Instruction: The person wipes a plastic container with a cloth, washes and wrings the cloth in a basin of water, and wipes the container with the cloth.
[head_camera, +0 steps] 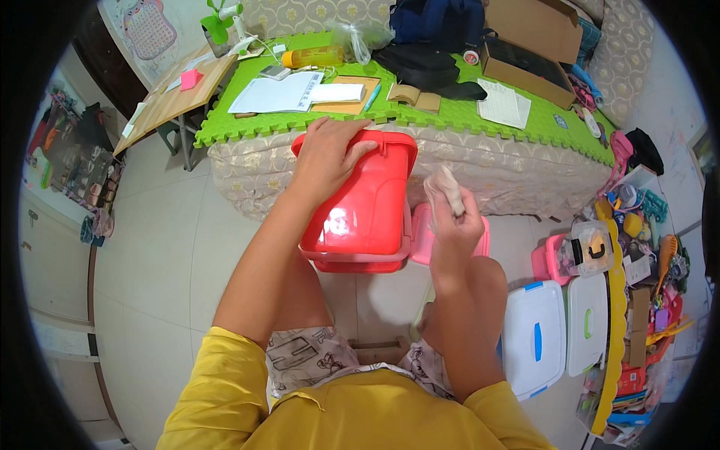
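Observation:
A red plastic storage bin (360,208) lies tipped in front of me, its side facing up, against the cloth-covered edge of a low bed or couch. My left hand (333,152) rests on its far end, fingers over the rim and thumb on the side wall. To the right of the bin, my right hand (457,216) is raised and grips a crumpled pale cloth or wipe (444,188), partly blurred. Beneath that hand a pink plastic lid (421,233) lies on the floor, partly covered by the hand and the bin.
A green foam mat (388,115) bears papers, a yellow bottle (315,57), a black bag (419,64) and an open cardboard box (526,67). On the right stand lidded bins (533,340), a pink container (548,259) and a crowded toy shelf (610,315). A wooden table (169,107) is at left.

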The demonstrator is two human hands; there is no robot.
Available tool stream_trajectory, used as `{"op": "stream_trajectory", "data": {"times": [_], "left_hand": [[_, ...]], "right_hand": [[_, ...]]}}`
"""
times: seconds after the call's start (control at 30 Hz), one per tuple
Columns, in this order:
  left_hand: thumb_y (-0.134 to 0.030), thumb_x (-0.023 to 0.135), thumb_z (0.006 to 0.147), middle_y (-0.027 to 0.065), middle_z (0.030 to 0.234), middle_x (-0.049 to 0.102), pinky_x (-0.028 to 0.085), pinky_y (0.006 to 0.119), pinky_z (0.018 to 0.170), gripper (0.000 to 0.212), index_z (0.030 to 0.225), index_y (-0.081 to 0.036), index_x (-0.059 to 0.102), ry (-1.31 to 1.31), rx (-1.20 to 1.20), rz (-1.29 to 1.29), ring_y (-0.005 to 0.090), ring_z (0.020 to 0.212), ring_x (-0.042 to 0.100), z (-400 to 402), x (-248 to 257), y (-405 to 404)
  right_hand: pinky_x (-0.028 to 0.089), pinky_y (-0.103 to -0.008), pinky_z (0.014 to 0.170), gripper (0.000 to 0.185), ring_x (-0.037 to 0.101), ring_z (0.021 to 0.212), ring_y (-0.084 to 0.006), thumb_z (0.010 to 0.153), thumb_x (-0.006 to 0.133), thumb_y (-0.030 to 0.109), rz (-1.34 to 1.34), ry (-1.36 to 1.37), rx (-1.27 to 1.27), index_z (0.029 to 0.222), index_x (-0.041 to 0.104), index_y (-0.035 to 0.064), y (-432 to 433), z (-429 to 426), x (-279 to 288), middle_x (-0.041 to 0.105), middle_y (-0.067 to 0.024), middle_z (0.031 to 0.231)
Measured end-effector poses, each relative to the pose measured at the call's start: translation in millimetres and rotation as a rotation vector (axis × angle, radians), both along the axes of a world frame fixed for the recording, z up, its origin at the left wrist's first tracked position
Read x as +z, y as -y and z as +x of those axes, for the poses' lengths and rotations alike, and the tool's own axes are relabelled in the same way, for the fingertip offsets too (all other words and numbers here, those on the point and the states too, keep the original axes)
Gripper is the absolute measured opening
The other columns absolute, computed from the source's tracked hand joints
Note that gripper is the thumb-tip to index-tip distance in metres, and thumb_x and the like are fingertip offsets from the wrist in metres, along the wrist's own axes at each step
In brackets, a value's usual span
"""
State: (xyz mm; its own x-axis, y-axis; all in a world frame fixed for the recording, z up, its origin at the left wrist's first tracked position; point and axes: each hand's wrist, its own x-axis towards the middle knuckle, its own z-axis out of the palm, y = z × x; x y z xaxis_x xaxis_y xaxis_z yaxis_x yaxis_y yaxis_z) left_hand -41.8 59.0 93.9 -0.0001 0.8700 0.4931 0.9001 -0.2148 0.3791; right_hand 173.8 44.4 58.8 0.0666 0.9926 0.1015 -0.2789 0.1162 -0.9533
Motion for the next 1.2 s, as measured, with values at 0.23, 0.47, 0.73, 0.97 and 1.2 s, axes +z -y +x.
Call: {"op": "stream_trajectory", "data": {"times": [0.23, 0.47, 0.73, 0.97, 1.2], "left_hand": [[-0.005, 0.056, 0.093, 0.0165, 0.138, 0.055, 0.024, 0.052, 0.115, 0.033, 0.125, -0.008, 0.060, 0.051, 0.113, 0.265, 0.0368, 0.134, 0.044, 10, -12, 24], [0.013, 0.049, 0.081, 0.0166, 0.148, 0.047, 0.029, 0.047, 0.115, 0.060, 0.136, -0.008, 0.054, 0.146, 0.126, 0.137, 0.0386, 0.139, 0.038, 18, -21, 48], [0.013, 0.047, 0.079, 0.0151, 0.152, 0.041, 0.026, 0.050, 0.115, 0.068, 0.143, -0.011, 0.048, 0.020, 0.219, 0.116, 0.0389, 0.140, 0.035, 22, -25, 51], [0.010, 0.047, 0.081, 0.0155, 0.152, 0.040, 0.024, 0.050, 0.116, 0.068, 0.145, -0.011, 0.046, -0.049, 0.156, 0.115, 0.0394, 0.142, 0.032, 15, -26, 51], [0.010, 0.046, 0.081, 0.0165, 0.152, 0.039, 0.023, 0.050, 0.117, 0.068, 0.146, -0.010, 0.045, -0.044, 0.149, 0.096, 0.0388, 0.143, 0.031, 16, -27, 51]], "right_hand": [[0.050, -0.0376, 0.085, 0.028, 0.063, 0.096, -0.0313, 0.084, 0.062, -0.001, 0.544, 0.521, -0.092, 0.112, 0.062, -0.0066, -40, -39, -2, 0.064, -0.0156, 0.109], [0.040, -0.0481, 0.103, 0.040, 0.050, 0.120, -0.0416, 0.085, 0.062, 0.003, 0.662, 0.755, 0.038, 0.124, 0.058, -0.0058, -24, -45, -11, 0.051, -0.0216, 0.133], [0.036, -0.0495, 0.110, 0.049, 0.042, 0.131, -0.0445, 0.086, 0.056, -0.003, 0.720, 0.947, 0.143, 0.134, 0.049, -0.0059, 2, -31, -11, 0.047, -0.0236, 0.139], [0.030, -0.0503, 0.115, 0.049, 0.034, 0.138, -0.0447, 0.089, 0.052, 0.000, 0.728, 0.883, 0.191, 0.137, 0.047, -0.0054, 26, -24, -17, 0.042, -0.0237, 0.145], [0.031, -0.0502, 0.114, 0.049, 0.033, 0.139, -0.0451, 0.090, 0.054, 0.003, 0.721, 0.880, 0.184, 0.139, 0.047, -0.0043, -9, -37, -9, 0.040, -0.0231, 0.149]]}}
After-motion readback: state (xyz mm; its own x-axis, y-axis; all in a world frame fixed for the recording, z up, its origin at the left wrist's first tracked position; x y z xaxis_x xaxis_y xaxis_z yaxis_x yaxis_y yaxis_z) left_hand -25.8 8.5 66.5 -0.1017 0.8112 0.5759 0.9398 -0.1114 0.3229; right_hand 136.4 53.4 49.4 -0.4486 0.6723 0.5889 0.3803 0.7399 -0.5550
